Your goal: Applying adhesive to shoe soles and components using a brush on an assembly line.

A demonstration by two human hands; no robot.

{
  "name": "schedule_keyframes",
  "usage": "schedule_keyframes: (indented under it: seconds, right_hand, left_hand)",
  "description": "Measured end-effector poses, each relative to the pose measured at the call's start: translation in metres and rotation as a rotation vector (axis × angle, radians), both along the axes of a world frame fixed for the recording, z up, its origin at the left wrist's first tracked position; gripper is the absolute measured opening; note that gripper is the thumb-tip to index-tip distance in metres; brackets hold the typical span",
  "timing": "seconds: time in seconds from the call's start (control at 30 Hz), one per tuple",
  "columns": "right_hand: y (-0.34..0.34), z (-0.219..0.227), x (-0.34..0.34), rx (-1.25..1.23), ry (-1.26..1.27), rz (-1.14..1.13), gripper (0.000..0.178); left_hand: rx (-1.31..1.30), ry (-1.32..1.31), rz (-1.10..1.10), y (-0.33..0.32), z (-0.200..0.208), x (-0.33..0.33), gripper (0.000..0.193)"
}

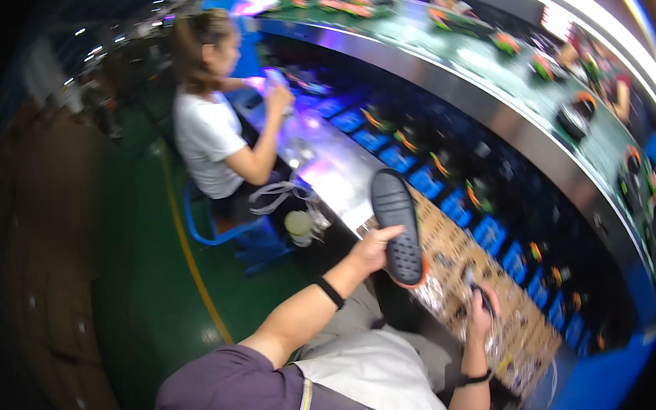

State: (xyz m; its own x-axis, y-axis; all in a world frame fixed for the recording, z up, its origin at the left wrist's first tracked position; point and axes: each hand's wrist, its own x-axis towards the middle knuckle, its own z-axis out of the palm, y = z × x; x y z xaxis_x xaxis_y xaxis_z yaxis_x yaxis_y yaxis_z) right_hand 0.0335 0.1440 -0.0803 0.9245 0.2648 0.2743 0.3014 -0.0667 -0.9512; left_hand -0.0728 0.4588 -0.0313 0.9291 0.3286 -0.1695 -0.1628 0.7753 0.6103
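My left hand (pixel 380 248) is closed on a black shoe sole (pixel 398 214), its thumb lying across the middle. The sole is held up lengthwise over the near edge of the bench. Rows of small hollows mark its lower half, and a bit of orange shows at its bottom end. Lower and to the right, my right hand (pixel 482 317) grips a small tool with a dark handle and a pale tip (pixel 469 277). Blur hides the tool's exact kind. Its tip is apart from the sole, over the cardboard.
Cardboard (pixel 458 246) covers the bench, with crumpled clear plastic (pixel 430 295) on it. Beyond stand blue holders (pixel 487 234) with dark and orange items. A raised green belt (pixel 476 53) carries shoe parts. At left a co-worker (pixel 214 129) sits on a blue chair (pixel 228 237) beside purple light.
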Motion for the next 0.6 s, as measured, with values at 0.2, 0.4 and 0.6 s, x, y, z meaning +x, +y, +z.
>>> schedule_keyframes:
  seconds: [0.2,0.4,0.6]
  right_hand:
    - [0.031,0.064,-0.021,0.189,0.401,0.171,0.025]
    - [0.076,0.115,-0.044,0.179,0.390,0.324,0.023]
    - [0.106,0.134,-0.051,0.057,0.352,0.320,0.019]
  left_hand:
    - [-0.053,-0.091,-0.139,-0.030,-0.012,-0.035,0.085]
    - [-0.239,-0.159,-0.226,-0.062,-0.007,-0.034,0.100]
    - [-0.226,-0.046,-0.186,-0.082,-0.002,-0.045,0.090]
